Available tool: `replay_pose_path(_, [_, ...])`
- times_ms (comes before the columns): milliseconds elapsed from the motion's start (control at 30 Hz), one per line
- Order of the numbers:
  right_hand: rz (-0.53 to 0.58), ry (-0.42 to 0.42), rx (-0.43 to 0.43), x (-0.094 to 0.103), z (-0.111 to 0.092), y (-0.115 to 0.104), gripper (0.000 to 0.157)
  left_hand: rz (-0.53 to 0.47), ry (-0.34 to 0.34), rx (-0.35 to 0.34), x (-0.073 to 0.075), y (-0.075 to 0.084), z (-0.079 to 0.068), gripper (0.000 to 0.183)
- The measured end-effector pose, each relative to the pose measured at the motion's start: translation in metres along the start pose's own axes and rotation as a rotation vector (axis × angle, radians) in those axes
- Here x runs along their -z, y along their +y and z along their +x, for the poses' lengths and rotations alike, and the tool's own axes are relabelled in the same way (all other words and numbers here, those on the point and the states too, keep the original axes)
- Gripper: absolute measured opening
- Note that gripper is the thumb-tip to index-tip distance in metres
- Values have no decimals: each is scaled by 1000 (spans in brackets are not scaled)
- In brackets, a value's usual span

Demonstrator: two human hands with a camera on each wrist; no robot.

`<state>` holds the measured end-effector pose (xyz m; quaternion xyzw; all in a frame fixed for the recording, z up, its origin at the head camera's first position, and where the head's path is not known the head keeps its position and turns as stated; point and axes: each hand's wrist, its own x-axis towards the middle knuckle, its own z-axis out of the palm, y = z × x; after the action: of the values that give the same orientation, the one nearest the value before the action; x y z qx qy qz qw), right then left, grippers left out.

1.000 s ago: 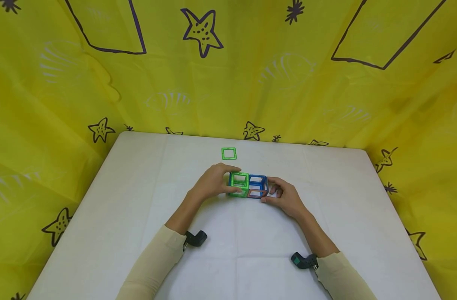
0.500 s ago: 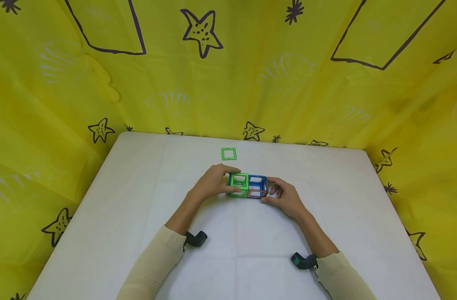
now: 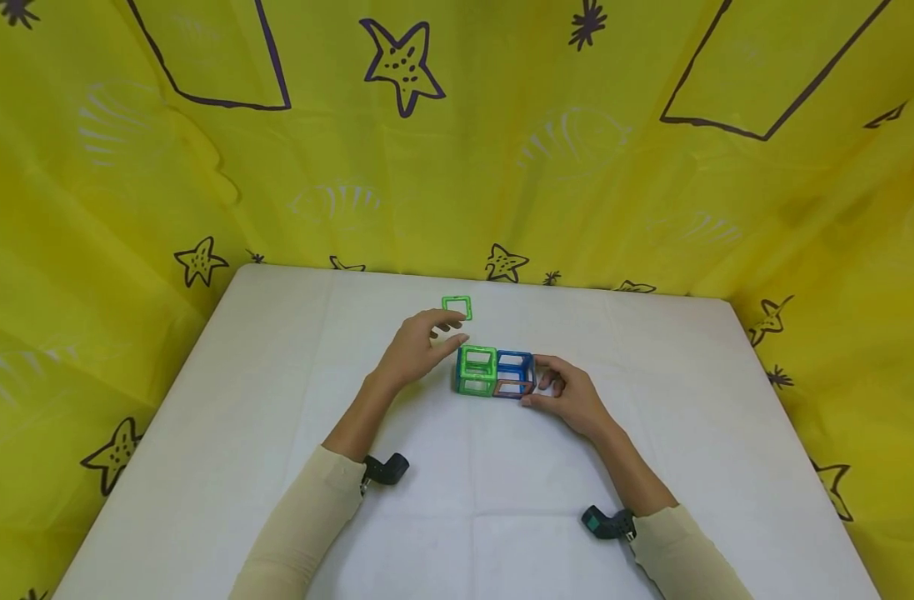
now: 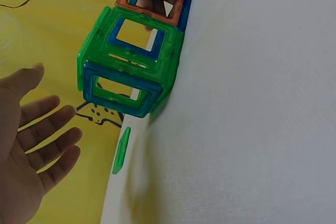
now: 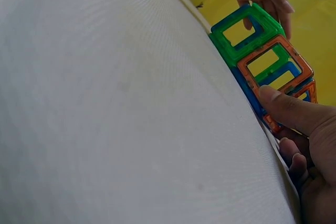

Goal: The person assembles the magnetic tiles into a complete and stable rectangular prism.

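Note:
Two joined cubes of see-through magnetic tiles (image 3: 495,367) stand on the white table, the left one mostly green with a blue end. Blue and orange frames make up the right cube. My right hand (image 3: 575,398) grips its right end, thumb on the orange front tile (image 5: 252,56) and fingers round the far side. Up and left of the cubes, my left hand (image 3: 413,348) hovers with nothing in it, fingers spread in the left wrist view. Its fingertips overlap the lower edge of a loose green square tile (image 3: 457,297), which lies flat behind the cubes.
The table (image 3: 224,433) has a pale cloth, and its back edge runs close behind the loose tile. A yellow curtain (image 3: 457,167) with starfish drawings hangs behind and at both sides. Black wrist cameras (image 3: 387,469) sit on both forearms.
My left hand has let go of the green cube and moved up and back toward the loose green tile. The right hand and the cubes have stayed in place.

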<state>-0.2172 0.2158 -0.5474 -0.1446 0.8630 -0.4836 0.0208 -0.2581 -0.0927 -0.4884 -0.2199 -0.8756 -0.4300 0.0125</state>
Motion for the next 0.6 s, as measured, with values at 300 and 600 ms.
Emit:
replay_pose_path(300, [-3, -11, -18, 0, -1, -3, 68, -100, 79, 47, -5, -16, 2, 35])
replay_pose_path(600, [-7, -8, -11, 1, -1, -2, 68, -16, 70, 122, -13, -33, 7, 50])
